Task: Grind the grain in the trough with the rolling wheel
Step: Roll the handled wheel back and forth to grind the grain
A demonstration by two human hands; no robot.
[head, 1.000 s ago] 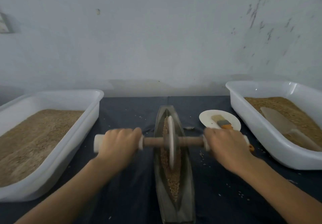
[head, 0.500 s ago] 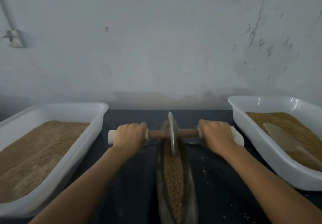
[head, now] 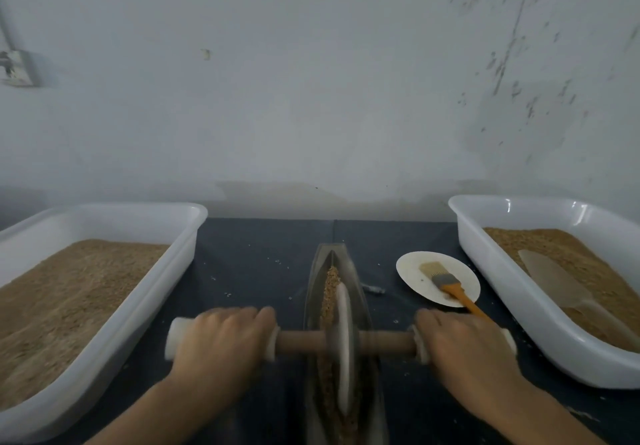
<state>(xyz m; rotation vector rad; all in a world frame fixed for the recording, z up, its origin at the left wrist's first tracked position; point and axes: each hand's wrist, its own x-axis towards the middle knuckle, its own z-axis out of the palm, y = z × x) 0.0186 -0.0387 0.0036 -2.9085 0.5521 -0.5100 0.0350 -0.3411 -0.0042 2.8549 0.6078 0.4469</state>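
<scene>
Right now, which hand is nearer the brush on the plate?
Right. The right hand grips the axle end just below the brush, by its handle tip. The left hand grips the far end, across the trough.

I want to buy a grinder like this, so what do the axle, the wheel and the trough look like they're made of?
Axle: turned wood, brown and matt, with white end grips. Wheel: pale disc, perhaps stone or ceramic; motion blur leaves it open. Trough: grey with a dull sheen, probably metal.
</scene>
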